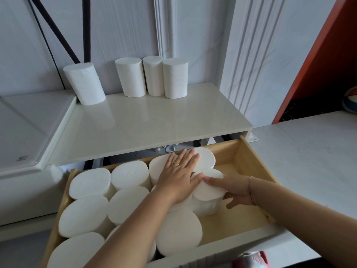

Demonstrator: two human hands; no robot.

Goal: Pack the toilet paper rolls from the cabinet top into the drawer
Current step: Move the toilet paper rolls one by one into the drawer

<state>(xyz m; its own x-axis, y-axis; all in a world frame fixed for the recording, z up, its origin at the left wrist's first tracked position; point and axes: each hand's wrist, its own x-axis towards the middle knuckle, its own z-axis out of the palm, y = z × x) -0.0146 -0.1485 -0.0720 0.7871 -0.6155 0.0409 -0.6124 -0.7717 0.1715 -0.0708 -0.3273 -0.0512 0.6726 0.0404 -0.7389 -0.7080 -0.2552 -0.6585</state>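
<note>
Several white toilet paper rolls stand upright at the back of the cream cabinet top point(146, 124): one tilted roll point(85, 84) on the left and three close together point(152, 77). The open wooden drawer point(249, 151) below is packed with several upright rolls point(90, 182) on its left and middle. My left hand point(179, 175) lies flat, fingers straight, on the tops of rolls at the drawer's back. My right hand point(235, 190) grips the rightmost roll point(208, 192), thumb on its top and fingers round its side.
Bare wooden bottom point(237, 225) shows on the right side of the drawer. A white tray-like lid point(29, 128) lies left of the cabinet top. White wall panels rise behind, with black cords at the upper left. An orange panel stands at the far right.
</note>
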